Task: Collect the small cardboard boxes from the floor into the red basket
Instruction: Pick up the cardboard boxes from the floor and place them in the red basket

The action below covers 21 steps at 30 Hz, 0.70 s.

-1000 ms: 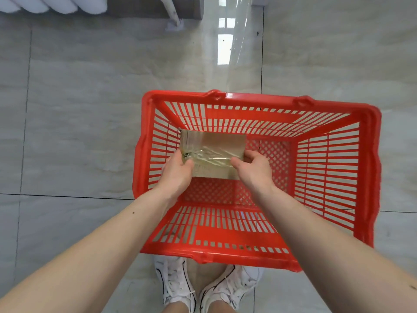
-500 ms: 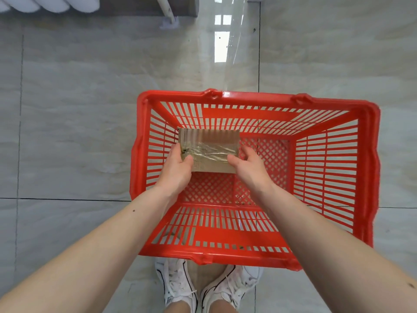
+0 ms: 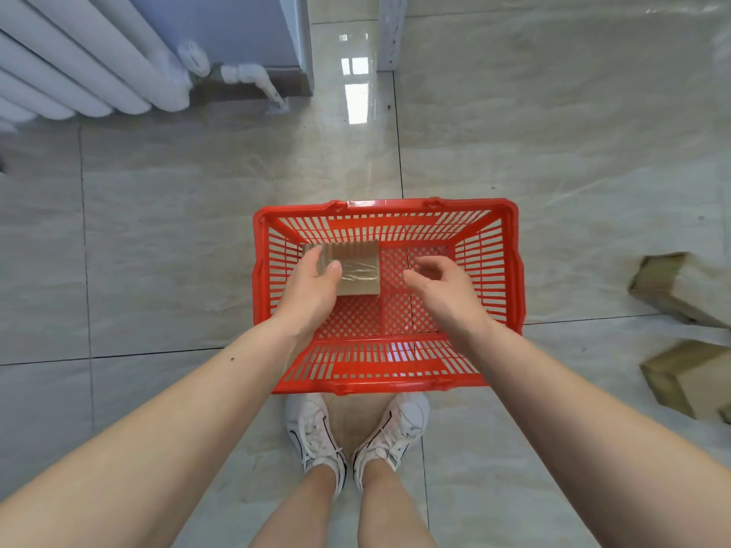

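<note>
A red plastic basket (image 3: pixel 510 270) stands on the tiled floor in front of my feet. One small cardboard box (image 3: pixel 358 268) with clear tape on top lies on the basket's floor in the far left corner. My left hand (image 3: pixel 312 286) hovers over the box's left side with fingers apart and hides that edge; I cannot tell whether it touches. My right hand (image 3: pixel 443 286) is open above the basket's middle, clear of the box. Two more cardboard boxes lie on the floor at the right: one further away (image 3: pixel 680 286) and one nearer (image 3: pixel 688 377).
A white radiator (image 3: pixel 79 73) with its pipe (image 3: pixel 253 79) runs along the wall at the top left. A white post (image 3: pixel 389 33) stands beyond the basket. My white shoes (image 3: pixel 316 433) are right behind the basket's near rim.
Both hands have let go of the box, which now rests in the basket's far left corner. My right hand has drawn away to the right. My head has risen, so the view is wider.
</note>
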Tool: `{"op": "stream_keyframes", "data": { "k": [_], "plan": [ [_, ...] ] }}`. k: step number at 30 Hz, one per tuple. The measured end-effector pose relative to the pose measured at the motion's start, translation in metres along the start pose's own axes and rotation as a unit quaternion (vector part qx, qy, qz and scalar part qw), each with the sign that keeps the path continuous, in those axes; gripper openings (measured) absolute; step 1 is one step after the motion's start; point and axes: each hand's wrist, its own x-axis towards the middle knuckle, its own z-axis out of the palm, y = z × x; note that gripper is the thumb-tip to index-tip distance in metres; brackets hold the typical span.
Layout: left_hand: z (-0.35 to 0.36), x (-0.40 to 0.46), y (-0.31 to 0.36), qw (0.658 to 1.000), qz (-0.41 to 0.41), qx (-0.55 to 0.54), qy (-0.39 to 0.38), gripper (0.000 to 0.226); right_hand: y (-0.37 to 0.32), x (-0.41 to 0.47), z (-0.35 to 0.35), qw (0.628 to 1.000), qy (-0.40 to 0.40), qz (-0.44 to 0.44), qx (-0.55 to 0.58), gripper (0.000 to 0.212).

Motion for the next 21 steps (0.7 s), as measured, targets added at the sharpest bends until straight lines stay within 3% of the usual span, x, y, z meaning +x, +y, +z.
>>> {"op": "stream_keyframes", "data": {
  "k": [12, 21],
  "plan": [
    [-0.011, -0.116, 0.119, 0.992, 0.117, 0.051, -0.021, 0.048, -0.052, -0.112, -0.091, 0.995, 0.057, -0.054, 0.064, 0.026],
    [0.045, -0.175, 0.176, 0.968, 0.184, 0.127, -0.115, 0.054, -0.028, -0.177, -0.174, 0.98, 0.118, -0.028, 0.156, 0.028]
  ]
}}
